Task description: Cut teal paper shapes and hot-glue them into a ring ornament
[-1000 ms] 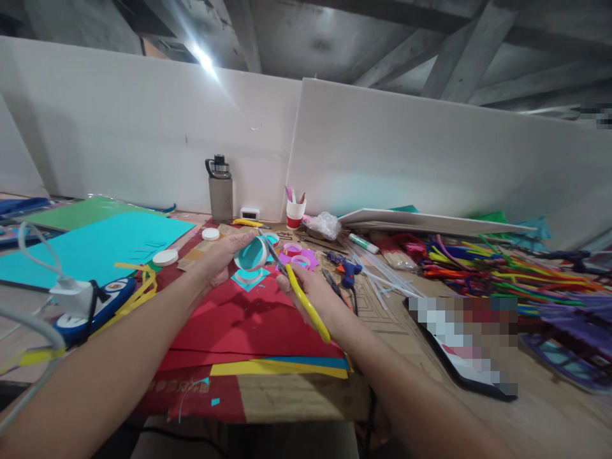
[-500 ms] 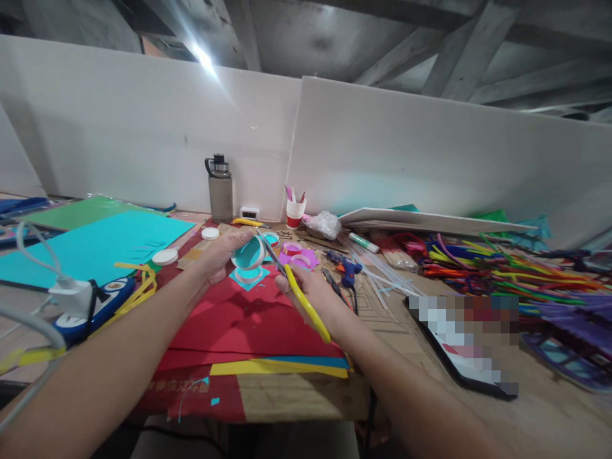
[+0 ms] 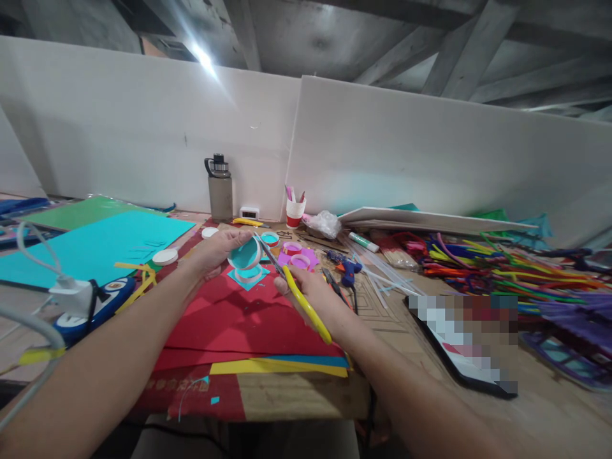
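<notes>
My left hand [image 3: 218, 254] holds a white ring-shaped piece with a cyan face [image 3: 245, 254], tilted up above the red sheets [image 3: 215, 319]. In my right hand [image 3: 308, 290] are yellow-handled scissors [image 3: 303, 303], their blades pointing up and left beside the ring's right edge. Just below the held piece, a white ring [image 3: 248, 275] lies on a small cyan square of paper. Behind the scissors sits another round piece with a cyan inside [image 3: 270, 240]. White and red rings rest on purple paper [image 3: 313, 256] to the right.
A grey bottle [image 3: 220, 197] and a paper cup of pens [image 3: 295, 211] stand at the back. On the right are a blue glue gun [image 3: 350, 272], a tablet-like device [image 3: 463, 357] and colourful pipe cleaners [image 3: 478, 268]. Cyan sheets [image 3: 95, 248] and a power adapter [image 3: 71, 298] lie left.
My left hand and the cyan-faced piece have shifted slightly left. The scissors and my right hand have moved slightly left too, with the blades still by the ring's edge.
</notes>
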A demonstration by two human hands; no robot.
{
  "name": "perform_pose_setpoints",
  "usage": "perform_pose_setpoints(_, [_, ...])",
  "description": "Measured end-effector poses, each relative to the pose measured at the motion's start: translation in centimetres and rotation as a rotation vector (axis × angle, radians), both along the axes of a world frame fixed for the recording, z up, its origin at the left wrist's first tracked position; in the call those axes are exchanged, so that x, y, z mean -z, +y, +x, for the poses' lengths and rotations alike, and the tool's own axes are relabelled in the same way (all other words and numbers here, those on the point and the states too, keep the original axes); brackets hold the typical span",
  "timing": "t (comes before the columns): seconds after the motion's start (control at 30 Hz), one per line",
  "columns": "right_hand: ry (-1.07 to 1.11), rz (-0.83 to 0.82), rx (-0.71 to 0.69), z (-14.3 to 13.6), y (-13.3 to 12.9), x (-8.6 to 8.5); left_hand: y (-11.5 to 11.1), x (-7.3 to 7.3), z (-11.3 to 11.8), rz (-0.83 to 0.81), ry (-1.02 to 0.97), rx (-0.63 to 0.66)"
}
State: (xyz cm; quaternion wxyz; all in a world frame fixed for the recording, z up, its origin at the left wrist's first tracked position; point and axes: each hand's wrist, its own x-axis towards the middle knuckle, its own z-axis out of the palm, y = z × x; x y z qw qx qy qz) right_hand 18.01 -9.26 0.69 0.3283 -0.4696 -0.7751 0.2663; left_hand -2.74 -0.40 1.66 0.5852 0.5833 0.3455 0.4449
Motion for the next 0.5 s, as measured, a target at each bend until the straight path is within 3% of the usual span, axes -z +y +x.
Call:
perform_pose_setpoints(0.27, [0.010,-0.011,-0.020,0.0,0.1,0.0,0.3,0.1,-0.2,-0.006,0.011,0.001])
perform_pose_setpoints(0.5, [-0.001,0.022,0.036,0.2,0.8,0.9,-0.1,0.5,0.7,-0.109,-0.194,-0.073])
